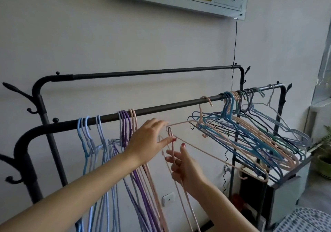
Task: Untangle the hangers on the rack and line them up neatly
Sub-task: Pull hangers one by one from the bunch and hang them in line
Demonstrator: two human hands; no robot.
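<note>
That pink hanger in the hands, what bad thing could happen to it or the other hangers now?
1. The thin pink wire hanger has its hook caught near the left hand and right hand; a hard tug might bend it.
2. Its far end reaches into the tangled bunch of blue, pink and green hangers on the black metal rail; pulling could drag several off.
3. The sorted purple hangers hang close by and could get snagged again.
</note>
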